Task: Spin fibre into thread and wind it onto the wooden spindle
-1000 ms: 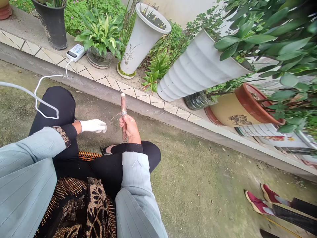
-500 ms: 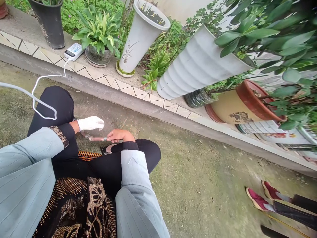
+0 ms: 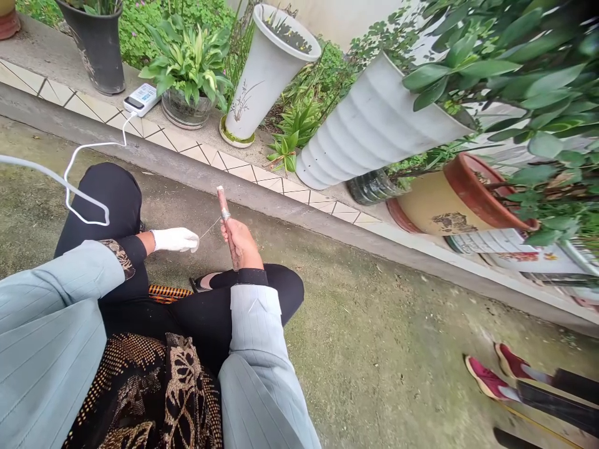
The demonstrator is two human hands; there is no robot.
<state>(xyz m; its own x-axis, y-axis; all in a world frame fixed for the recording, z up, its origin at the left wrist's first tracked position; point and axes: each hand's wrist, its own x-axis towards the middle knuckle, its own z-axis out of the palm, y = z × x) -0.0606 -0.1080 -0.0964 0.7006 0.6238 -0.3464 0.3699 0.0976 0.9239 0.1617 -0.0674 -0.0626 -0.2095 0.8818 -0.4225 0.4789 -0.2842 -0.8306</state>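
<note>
My bare right hand [image 3: 244, 242] is wrapped round a short brown stick [image 3: 222, 201], whose pale cut end points up and slightly left. Thin wire or string is wound in a silvery band [image 3: 225, 214] round the stick just above my fingers. From that band a thin strand [image 3: 209, 229] runs down to the left, to my left hand [image 3: 176, 239]. That hand wears a white glove, and its fingers are pinched on the strand. Both hands are over the ground in front of my bent knees.
A tiled ledge [image 3: 187, 148] crosses ahead, bearing a ribbed white planter [image 3: 369, 125], a smooth white planter [image 3: 262, 81] and other pots. A white power bank [image 3: 141, 100] lies there, with a white cable [image 3: 75, 156] trailing left. Another person's red shoes [image 3: 486, 377] are at the lower right.
The stick swung from upright to lying leftward near my gloved hand, then back up to a slight left tilt. My right hand moved down and back up with it; the strand stayed between both hands.
</note>
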